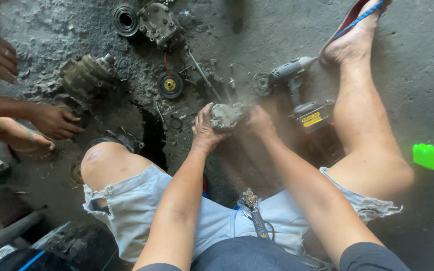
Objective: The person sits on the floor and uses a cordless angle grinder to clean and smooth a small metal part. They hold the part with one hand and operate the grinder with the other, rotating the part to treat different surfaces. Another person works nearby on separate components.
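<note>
Both forearms reach forward from the lap to frame centre; the left hand (206, 128) wraps its fingers around a grimy metal part (225, 116), held just above the floor (418, 75); the right hand (260, 122) is blurred against the part's other side, so its fingers cannot be told; a drill (297, 85) lies just right; a pulley (170, 84) sits upper left; bare floor opens at far right.

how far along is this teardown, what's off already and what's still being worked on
Already off: a pulley, a clutch disc and a housing lie loose on the dirty floor. In hand: the left hand grips a grimy metal part, while the right hand is motion-blurred beside it. Seemingly left: a whole compressor body sits unopened. A cordless drill lies idle nearby.
</note>
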Tool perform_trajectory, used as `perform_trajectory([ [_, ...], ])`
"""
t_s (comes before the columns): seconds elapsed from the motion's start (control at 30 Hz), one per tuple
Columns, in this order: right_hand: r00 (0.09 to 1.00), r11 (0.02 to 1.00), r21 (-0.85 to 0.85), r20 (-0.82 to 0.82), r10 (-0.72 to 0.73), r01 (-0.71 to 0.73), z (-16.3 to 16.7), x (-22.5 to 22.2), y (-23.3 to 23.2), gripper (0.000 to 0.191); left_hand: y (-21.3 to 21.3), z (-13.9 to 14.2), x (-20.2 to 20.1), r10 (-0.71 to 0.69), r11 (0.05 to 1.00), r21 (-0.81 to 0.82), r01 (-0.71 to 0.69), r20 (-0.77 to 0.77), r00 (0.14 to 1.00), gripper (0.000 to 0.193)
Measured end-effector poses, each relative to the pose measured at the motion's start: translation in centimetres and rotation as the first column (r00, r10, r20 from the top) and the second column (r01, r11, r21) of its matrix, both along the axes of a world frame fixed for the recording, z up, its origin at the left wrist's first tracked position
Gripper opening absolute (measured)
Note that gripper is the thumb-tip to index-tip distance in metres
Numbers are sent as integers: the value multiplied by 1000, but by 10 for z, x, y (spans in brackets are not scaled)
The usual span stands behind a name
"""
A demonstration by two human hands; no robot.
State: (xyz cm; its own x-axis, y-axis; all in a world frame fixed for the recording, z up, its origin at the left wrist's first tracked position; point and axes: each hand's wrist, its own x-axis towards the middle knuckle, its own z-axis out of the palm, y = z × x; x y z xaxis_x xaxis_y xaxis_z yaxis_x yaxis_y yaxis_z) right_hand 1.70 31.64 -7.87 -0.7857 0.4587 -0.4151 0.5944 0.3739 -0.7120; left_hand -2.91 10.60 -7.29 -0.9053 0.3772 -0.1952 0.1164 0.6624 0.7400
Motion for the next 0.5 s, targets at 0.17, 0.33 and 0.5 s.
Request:
perform_trajectory([
  [0.17,948,937,283,294,119,-205,3,23,3,62,-1,-2,-1,4,1000,-6,-4,2,1000,126],
  [0.33,908,947,224,400,125,-229,5,23,6,64,-2,2,-3,-2,1000,-8,2,30,1000,126],
  [0.5,996,991,-119,69,-51,59,-2,24,30,56,-2,4,-6,8,1000,-15,-7,63,998,126],
])
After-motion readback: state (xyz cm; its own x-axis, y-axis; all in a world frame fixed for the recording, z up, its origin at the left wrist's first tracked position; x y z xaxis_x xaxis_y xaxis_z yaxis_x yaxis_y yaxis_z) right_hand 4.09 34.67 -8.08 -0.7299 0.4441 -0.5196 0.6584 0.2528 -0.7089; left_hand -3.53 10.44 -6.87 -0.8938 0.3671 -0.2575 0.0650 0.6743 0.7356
